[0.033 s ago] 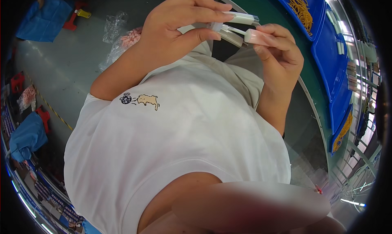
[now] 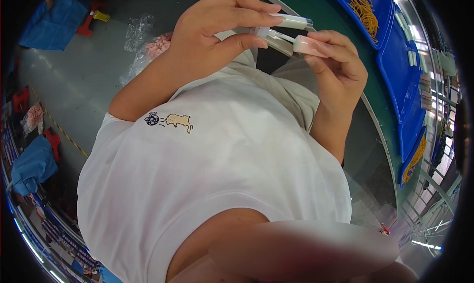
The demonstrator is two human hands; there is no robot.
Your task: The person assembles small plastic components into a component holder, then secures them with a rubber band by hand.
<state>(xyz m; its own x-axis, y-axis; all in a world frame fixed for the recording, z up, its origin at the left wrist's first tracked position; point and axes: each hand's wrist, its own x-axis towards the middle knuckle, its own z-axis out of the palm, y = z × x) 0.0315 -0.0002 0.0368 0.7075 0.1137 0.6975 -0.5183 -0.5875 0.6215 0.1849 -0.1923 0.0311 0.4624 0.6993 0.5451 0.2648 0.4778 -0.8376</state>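
My left hand is closed on slim cosmetic tubes, pinched between thumb and fingers. One is a whitish tube pointing right. A clear-walled tube lies just below it. Closed on a pale pink cylindrical cap, my right hand faces the left one. A thin whitish wand runs from the cap toward my left thumb and fingers. Its far end is hidden near a translucent piece at the left fingertips, so I cannot tell whether it is inside a tube.
Blue trays stand on the green table at right, one with yellow rubber bands. Clear bags with pink pieces lie at left beyond my forearm. Red stools with blue covers stand farther left.
My right hand's thumb and the pink cap have shifted very slightly left, toward the tubes. My left hand looks the same.
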